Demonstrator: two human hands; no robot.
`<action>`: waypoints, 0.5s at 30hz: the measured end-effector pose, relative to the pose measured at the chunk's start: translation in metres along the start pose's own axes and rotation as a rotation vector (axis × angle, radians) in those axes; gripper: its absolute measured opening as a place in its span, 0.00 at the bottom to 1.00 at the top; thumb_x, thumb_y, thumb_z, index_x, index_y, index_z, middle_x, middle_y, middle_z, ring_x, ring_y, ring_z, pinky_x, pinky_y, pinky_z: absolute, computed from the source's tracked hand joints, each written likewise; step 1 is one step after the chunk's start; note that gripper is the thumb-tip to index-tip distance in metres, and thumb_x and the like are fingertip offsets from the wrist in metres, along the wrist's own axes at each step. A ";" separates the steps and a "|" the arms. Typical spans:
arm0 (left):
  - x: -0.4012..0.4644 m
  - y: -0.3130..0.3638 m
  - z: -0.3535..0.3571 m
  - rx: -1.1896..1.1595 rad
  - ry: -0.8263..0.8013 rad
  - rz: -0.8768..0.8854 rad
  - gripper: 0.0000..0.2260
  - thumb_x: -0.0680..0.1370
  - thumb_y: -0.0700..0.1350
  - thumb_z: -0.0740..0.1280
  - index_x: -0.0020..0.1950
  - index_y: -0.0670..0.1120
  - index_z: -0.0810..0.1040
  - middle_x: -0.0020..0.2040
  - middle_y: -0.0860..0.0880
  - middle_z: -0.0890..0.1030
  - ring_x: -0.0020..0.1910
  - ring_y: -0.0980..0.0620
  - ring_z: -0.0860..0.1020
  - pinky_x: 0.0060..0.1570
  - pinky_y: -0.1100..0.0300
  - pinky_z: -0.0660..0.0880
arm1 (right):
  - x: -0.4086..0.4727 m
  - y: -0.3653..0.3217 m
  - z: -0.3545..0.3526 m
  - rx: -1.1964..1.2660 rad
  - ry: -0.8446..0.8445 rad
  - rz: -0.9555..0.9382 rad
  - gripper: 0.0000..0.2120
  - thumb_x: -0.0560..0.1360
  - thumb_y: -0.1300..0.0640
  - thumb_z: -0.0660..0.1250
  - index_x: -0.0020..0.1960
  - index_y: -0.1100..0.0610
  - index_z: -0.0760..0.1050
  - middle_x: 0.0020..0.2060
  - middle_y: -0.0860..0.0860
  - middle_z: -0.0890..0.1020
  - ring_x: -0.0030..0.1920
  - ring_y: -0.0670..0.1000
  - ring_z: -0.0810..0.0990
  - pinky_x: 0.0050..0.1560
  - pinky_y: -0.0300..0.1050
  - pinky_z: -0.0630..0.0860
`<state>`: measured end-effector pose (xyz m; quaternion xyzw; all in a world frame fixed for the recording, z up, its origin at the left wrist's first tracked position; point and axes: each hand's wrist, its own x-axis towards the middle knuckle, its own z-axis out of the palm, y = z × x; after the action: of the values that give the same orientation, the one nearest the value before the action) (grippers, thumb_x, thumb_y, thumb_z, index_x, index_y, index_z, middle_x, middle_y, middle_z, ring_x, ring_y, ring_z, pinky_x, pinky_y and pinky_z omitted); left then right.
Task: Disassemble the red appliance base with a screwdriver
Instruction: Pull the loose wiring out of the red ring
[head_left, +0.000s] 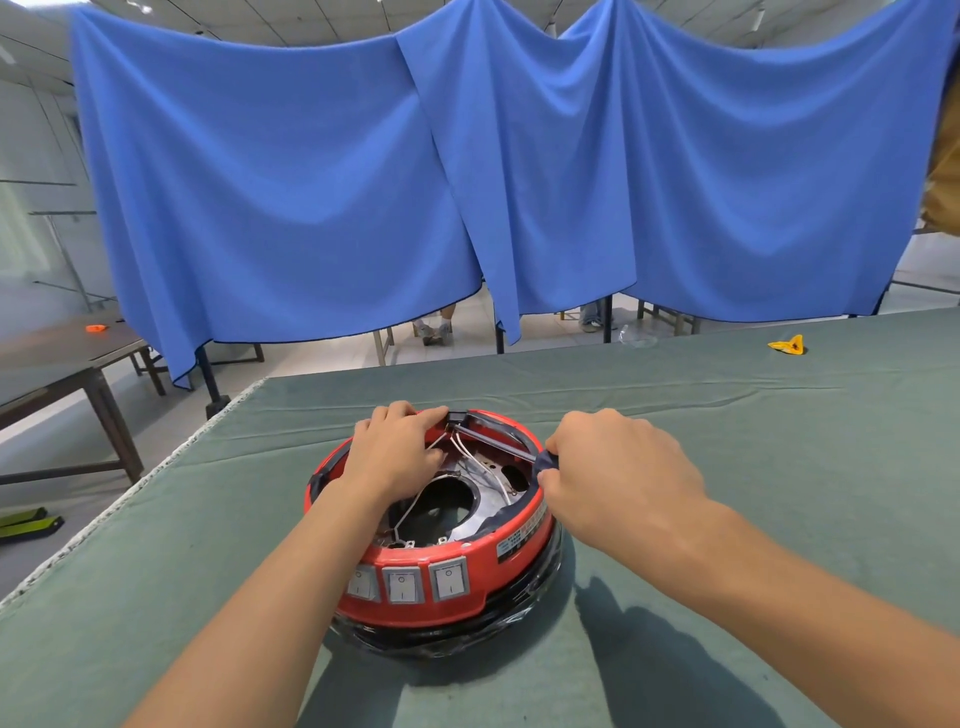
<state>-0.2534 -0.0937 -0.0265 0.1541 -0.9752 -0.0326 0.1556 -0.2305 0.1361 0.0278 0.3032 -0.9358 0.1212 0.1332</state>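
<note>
The round red appliance base (467, 577) sits on the green cloth-covered table (727, 441), its open top showing a metal plate, white wires and a central hole. Three grey rocker switches (402, 584) face me. My left hand (395, 452) rests on the far left rim, fingers curled over the edge near a black part at the back. My right hand (618, 478) grips the dark handle of a screwdriver (498, 441), whose shaft slants across the opening to that black part at the far rim.
A yellow object (788, 345) lies far right on the table. Blue cloths (467, 182) hang behind the table's far edge. The table's left edge (130, 499) drops to the floor, with another dark table (62, 364) beyond. Someone's feet (434, 330) show under the cloth.
</note>
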 end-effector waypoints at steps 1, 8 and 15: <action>0.002 -0.001 0.001 0.018 -0.006 0.002 0.24 0.78 0.52 0.61 0.74 0.58 0.61 0.69 0.48 0.68 0.68 0.47 0.64 0.66 0.49 0.60 | 0.000 -0.001 -0.001 -0.005 -0.004 -0.001 0.16 0.76 0.52 0.63 0.32 0.53 0.61 0.28 0.48 0.67 0.32 0.56 0.68 0.33 0.43 0.63; 0.009 -0.007 0.001 0.007 -0.026 -0.004 0.26 0.75 0.52 0.64 0.72 0.62 0.62 0.69 0.48 0.68 0.68 0.46 0.63 0.65 0.47 0.60 | 0.006 0.005 0.000 -0.014 -0.005 0.000 0.14 0.75 0.53 0.63 0.32 0.54 0.64 0.28 0.49 0.69 0.27 0.49 0.65 0.26 0.40 0.56; 0.015 -0.008 -0.001 -0.133 -0.054 -0.025 0.28 0.71 0.43 0.65 0.69 0.62 0.66 0.65 0.46 0.69 0.65 0.45 0.63 0.62 0.47 0.61 | 0.021 0.023 -0.008 -0.031 -0.019 -0.060 0.09 0.73 0.51 0.63 0.46 0.53 0.81 0.34 0.52 0.79 0.36 0.57 0.76 0.32 0.44 0.69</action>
<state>-0.2640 -0.1063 -0.0226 0.1546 -0.9727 -0.1036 0.1385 -0.2594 0.1457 0.0383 0.3303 -0.9292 0.0995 0.1324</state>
